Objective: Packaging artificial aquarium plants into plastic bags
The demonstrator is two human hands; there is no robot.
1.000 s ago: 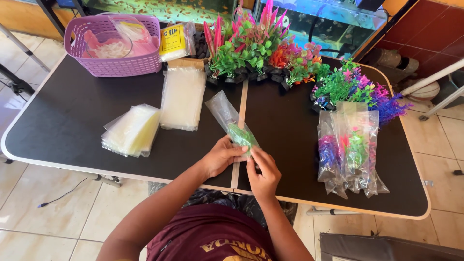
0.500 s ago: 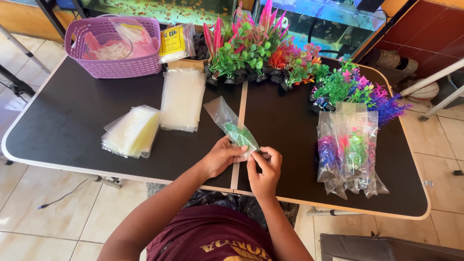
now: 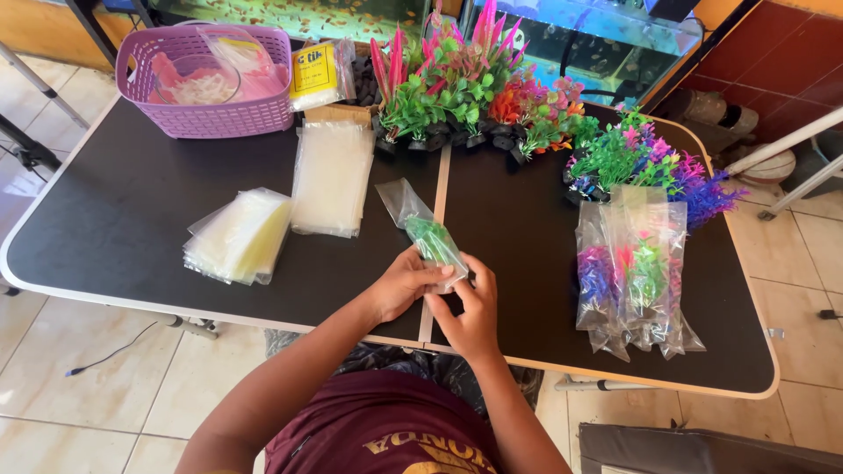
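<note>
While pinching the clear bag point(image 3: 420, 224) of green plastic plant with both hands point(image 3: 406, 283), fold snug, flat against the worktop point(image 3: 132, 219).

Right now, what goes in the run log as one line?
left hand: holds clear bag | right hand: pinches bag's near end | inside: green plastic plant | on: black table

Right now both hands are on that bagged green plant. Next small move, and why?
Probably push the green plant deeper into the clear bag: left hand and right hand pinch the near end, and the far half looks empty.
</note>
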